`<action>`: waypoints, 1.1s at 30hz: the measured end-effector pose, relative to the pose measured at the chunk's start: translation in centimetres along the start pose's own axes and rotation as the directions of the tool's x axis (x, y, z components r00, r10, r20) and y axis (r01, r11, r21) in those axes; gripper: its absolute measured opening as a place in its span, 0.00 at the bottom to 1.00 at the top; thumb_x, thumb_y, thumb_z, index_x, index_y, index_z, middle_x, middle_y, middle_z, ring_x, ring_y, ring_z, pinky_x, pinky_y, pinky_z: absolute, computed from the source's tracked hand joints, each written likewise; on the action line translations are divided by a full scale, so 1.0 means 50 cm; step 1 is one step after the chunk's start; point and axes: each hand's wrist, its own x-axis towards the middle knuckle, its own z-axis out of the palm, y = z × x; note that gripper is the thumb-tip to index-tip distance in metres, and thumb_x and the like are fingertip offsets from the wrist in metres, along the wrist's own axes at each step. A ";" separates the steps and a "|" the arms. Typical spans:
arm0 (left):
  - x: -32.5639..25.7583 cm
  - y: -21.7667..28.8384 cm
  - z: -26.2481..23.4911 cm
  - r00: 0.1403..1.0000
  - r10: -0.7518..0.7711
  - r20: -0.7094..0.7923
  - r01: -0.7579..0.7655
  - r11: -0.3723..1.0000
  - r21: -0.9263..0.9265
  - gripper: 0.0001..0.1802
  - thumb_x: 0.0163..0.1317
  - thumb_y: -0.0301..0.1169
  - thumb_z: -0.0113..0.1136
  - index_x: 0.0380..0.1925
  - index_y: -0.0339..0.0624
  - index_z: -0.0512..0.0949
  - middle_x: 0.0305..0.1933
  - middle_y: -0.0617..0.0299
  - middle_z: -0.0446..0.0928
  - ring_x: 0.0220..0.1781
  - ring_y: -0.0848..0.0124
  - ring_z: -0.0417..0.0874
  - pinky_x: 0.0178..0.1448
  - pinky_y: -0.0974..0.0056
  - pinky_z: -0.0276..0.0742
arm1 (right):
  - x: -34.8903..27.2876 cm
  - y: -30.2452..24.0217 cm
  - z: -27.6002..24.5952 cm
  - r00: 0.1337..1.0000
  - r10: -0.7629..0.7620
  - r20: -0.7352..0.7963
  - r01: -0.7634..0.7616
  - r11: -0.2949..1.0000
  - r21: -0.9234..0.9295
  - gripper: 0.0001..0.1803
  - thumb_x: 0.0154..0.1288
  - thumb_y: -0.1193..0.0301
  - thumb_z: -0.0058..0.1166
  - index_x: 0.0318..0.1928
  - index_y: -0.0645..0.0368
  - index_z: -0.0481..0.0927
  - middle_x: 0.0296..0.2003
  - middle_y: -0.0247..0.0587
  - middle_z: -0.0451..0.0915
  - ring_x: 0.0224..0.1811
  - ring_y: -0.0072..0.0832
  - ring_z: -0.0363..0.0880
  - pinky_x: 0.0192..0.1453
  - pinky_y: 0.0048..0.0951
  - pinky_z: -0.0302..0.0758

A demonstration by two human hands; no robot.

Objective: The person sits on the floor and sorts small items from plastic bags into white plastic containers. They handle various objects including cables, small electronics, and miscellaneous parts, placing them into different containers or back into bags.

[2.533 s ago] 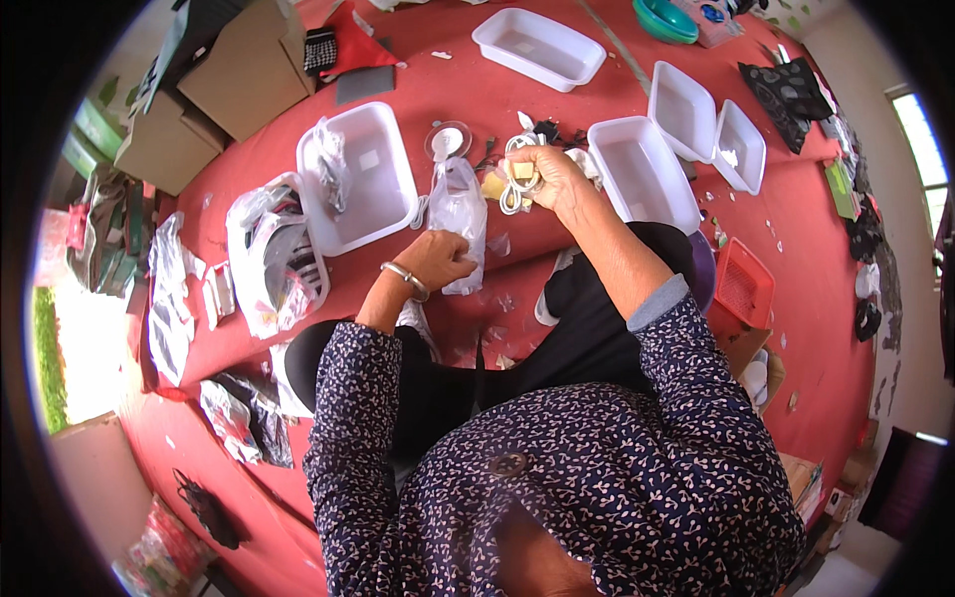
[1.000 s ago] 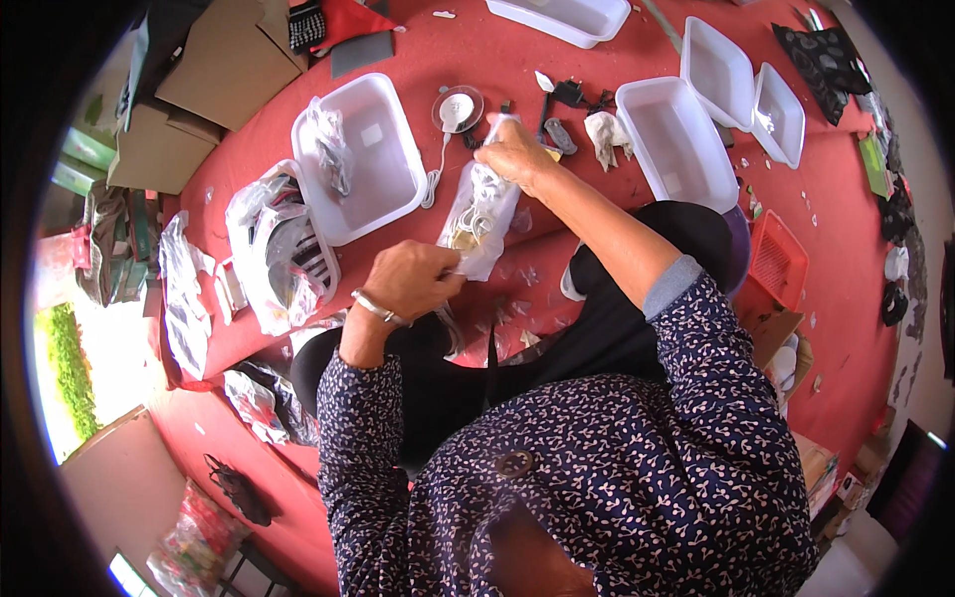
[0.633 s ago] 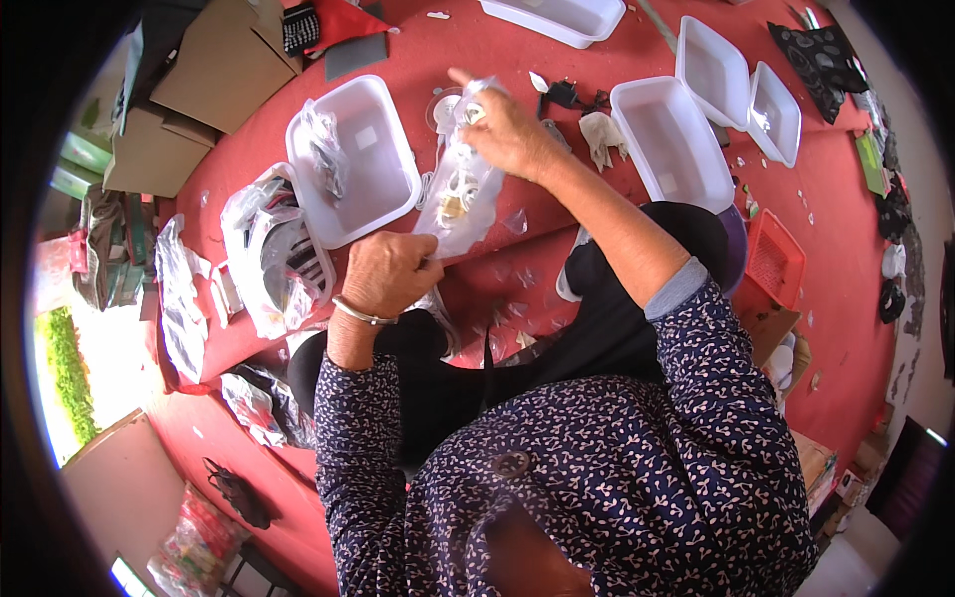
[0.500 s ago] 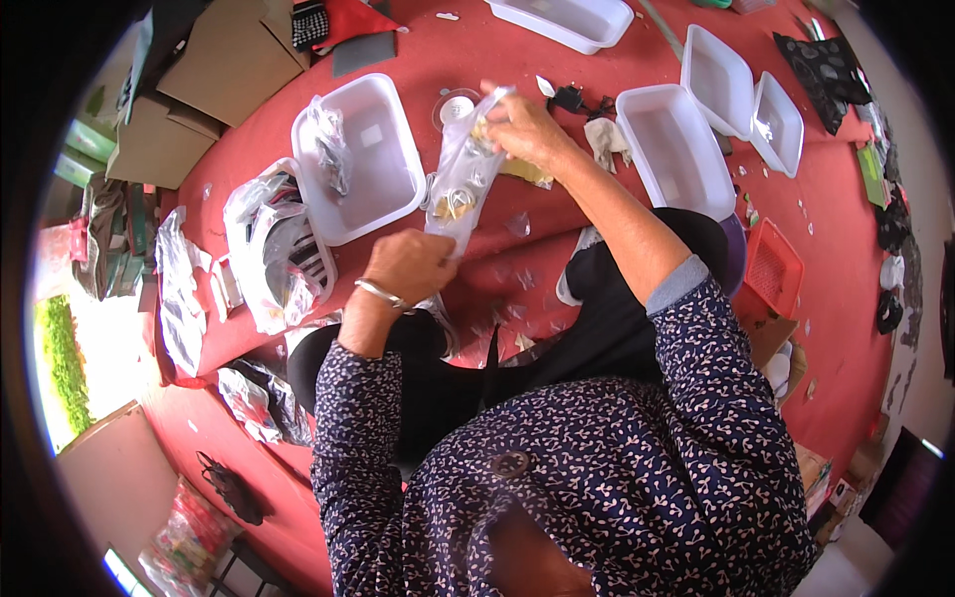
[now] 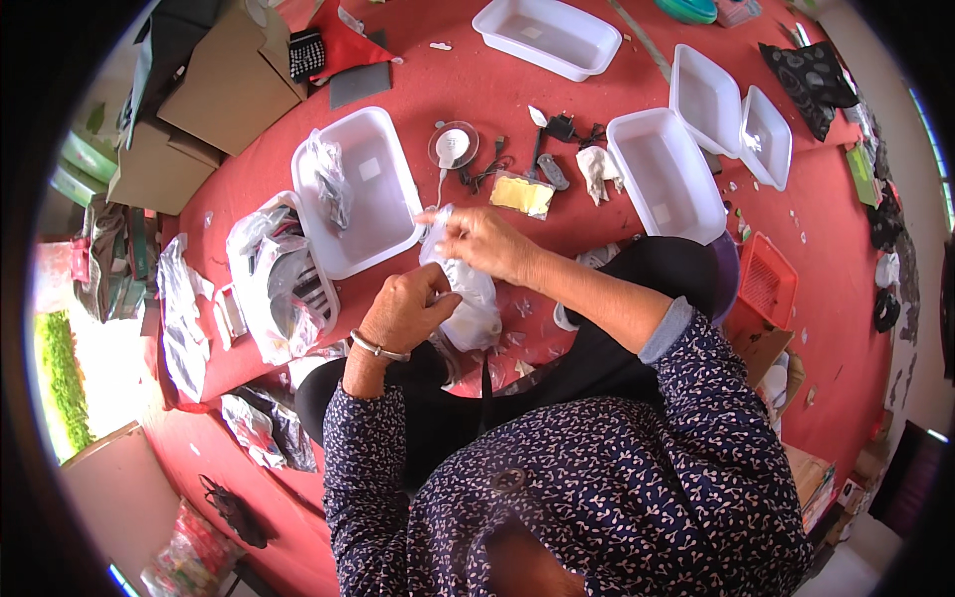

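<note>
Holding clear bag [image 5: 466, 298] upright, both hands

Red mat [image 5: 477, 90] is carrying everything. Landmark: white tray [image 5: 360, 191], holding a bagged item. Left of it, crumpled bags [image 5: 271, 289] are lying; right, a round disc [image 5: 453, 146], cables [image 5: 553, 149], yellow packet [image 5: 523, 194]; farther right, open foam boxes [image 5: 696, 149]; above-left, cardboard [image 5: 214, 95].

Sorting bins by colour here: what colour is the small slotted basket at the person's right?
Orange-red; the slotted basket shows in the head view, beside the right elbow.
</note>
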 end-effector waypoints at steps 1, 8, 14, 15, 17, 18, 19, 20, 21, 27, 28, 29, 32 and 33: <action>0.001 -0.006 0.005 0.998 -0.037 -0.048 0.034 0.998 -0.052 0.10 0.45 0.30 0.56 0.26 0.38 0.70 0.14 0.54 0.69 0.18 0.59 0.73 0.26 0.61 0.67 | -0.001 0.004 0.003 0.999 -0.047 0.006 0.047 0.997 -0.063 0.21 0.52 0.77 0.47 0.51 0.59 0.70 0.16 0.30 0.66 0.19 0.13 0.61 0.25 0.20 0.64; -0.006 -0.036 0.003 0.988 -0.152 -0.030 0.135 0.940 -0.314 0.32 0.46 0.26 0.57 0.54 0.40 0.59 0.21 0.61 0.74 0.24 0.76 0.74 0.32 0.69 0.70 | -0.040 -0.028 0.046 0.990 -0.132 -0.046 0.134 0.990 0.049 0.21 0.51 0.73 0.52 0.49 0.59 0.72 0.15 0.34 0.66 0.19 0.18 0.63 0.25 0.24 0.64; 0.008 -0.010 0.000 0.981 -0.170 0.090 0.176 0.607 -0.775 0.34 0.47 0.15 0.54 0.57 0.40 0.57 0.37 0.62 0.75 0.34 0.78 0.75 0.38 0.72 0.71 | -0.033 -0.026 0.036 0.993 -0.064 0.096 0.033 0.953 0.302 0.13 0.53 0.71 0.52 0.39 0.62 0.75 0.14 0.28 0.66 0.17 0.14 0.62 0.21 0.19 0.61; 0.010 -0.032 0.010 0.990 -0.129 0.063 0.130 0.615 -0.778 0.35 0.47 0.14 0.53 0.57 0.41 0.57 0.38 0.62 0.75 0.35 0.77 0.75 0.39 0.72 0.72 | -0.037 -0.050 0.030 0.990 -0.004 0.142 -0.051 0.922 0.383 0.11 0.53 0.71 0.52 0.38 0.62 0.75 0.14 0.28 0.66 0.17 0.13 0.62 0.20 0.18 0.60; 0.012 -0.035 0.021 0.991 -0.092 0.098 0.132 0.533 -0.836 0.33 0.47 0.13 0.54 0.56 0.40 0.59 0.38 0.62 0.75 0.38 0.77 0.75 0.41 0.72 0.72 | -0.038 -0.051 0.022 0.982 0.073 0.172 -0.144 0.882 0.449 0.09 0.53 0.71 0.52 0.33 0.64 0.75 0.15 0.30 0.68 0.16 0.12 0.64 0.16 0.16 0.60; 0.011 -0.031 0.019 0.980 -0.115 0.162 0.198 0.609 -0.768 0.29 0.48 0.14 0.54 0.52 0.40 0.62 0.37 0.62 0.76 0.39 0.76 0.75 0.43 0.72 0.71 | -0.034 -0.040 0.015 0.972 0.097 0.212 -0.193 0.846 0.497 0.10 0.53 0.71 0.51 0.33 0.65 0.75 0.15 0.30 0.69 0.15 0.13 0.64 0.16 0.15 0.60; 0.016 -0.024 0.028 0.970 -0.130 0.207 0.244 0.592 -0.768 0.26 0.48 0.16 0.55 0.49 0.40 0.64 0.37 0.62 0.76 0.38 0.76 0.76 0.44 0.71 0.71 | -0.031 -0.028 0.005 0.961 0.121 0.249 -0.242 0.807 0.539 0.10 0.53 0.71 0.51 0.33 0.66 0.75 0.15 0.31 0.69 0.15 0.13 0.64 0.15 0.15 0.60; 0.016 -0.017 0.031 0.957 -0.154 0.245 0.289 0.575 -0.766 0.22 0.49 0.17 0.55 0.47 0.40 0.67 0.36 0.62 0.76 0.38 0.75 0.76 0.45 0.71 0.70 | -0.027 -0.022 -0.001 0.945 0.136 0.298 -0.292 0.762 0.578 0.11 0.53 0.70 0.51 0.33 0.66 0.75 0.15 0.31 0.69 0.14 0.14 0.64 0.15 0.15 0.60; 0.018 -0.058 0.063 0.981 -0.046 0.190 0.168 0.689 -0.705 0.14 0.50 0.19 0.55 0.39 0.39 0.72 0.35 0.63 0.77 0.37 0.76 0.76 0.43 0.71 0.71 | -0.028 -0.018 -0.006 0.923 0.119 0.367 -0.314 0.783 0.537 0.11 0.53 0.69 0.50 0.31 0.67 0.76 0.14 0.32 0.70 0.12 0.14 0.64 0.14 0.15 0.59; 0.005 -0.033 0.079 0.942 0.127 0.311 -0.027 0.952 -0.305 0.10 0.57 0.31 0.46 0.24 0.35 0.70 0.20 0.61 0.69 0.22 0.70 0.69 0.26 0.67 0.66 | -0.026 -0.035 -0.086 0.777 0.417 0.471 -0.570 0.784 0.246 0.11 0.55 0.68 0.49 0.27 0.65 0.77 0.12 0.34 0.71 0.10 0.14 0.64 0.11 0.13 0.57; 0.004 -0.016 0.072 0.944 0.098 0.316 0.039 0.916 -0.400 0.10 0.55 0.31 0.43 0.22 0.35 0.69 0.21 0.52 0.69 0.21 0.61 0.71 0.27 0.62 0.66 | -0.018 -0.030 -0.100 0.780 0.451 0.433 -0.584 0.774 0.245 0.11 0.55 0.68 0.49 0.27 0.64 0.76 0.13 0.34 0.71 0.11 0.15 0.65 0.12 0.14 0.58; 0.001 -0.004 0.061 0.924 -0.006 0.383 0.185 0.883 -0.432 0.10 0.55 0.30 0.42 0.22 0.35 0.69 0.20 0.52 0.68 0.21 0.60 0.71 0.26 0.61 0.66 | -0.008 -0.023 -0.110 0.844 0.450 0.290 -0.524 0.808 0.270 0.10 0.55 0.68 0.49 0.26 0.64 0.76 0.14 0.34 0.71 0.12 0.15 0.65 0.13 0.14 0.59; 0.005 -0.019 0.079 0.910 0.297 0.290 -0.221 0.938 -0.269 0.11 0.56 0.31 0.43 0.21 0.35 0.69 0.18 0.53 0.68 0.21 0.58 0.71 0.26 0.61 0.66 | 0.066 0.063 -0.154 0.867 0.491 -0.083 -0.462 0.856 0.231 0.07 0.52 0.70 0.50 0.25 0.61 0.77 0.18 0.36 0.74 0.17 0.19 0.71 0.15 0.17 0.64; 0.003 -0.034 0.094 0.839 0.488 0.242 -0.470 0.873 -0.132 0.11 0.56 0.31 0.43 0.21 0.35 0.69 0.18 0.53 0.68 0.21 0.58 0.71 0.26 0.62 0.66 | 0.098 0.078 -0.148 0.832 0.522 -0.190 -0.474 0.845 0.247 0.07 0.50 0.71 0.51 0.23 0.63 0.75 0.16 0.37 0.74 0.15 0.22 0.72 0.16 0.19 0.67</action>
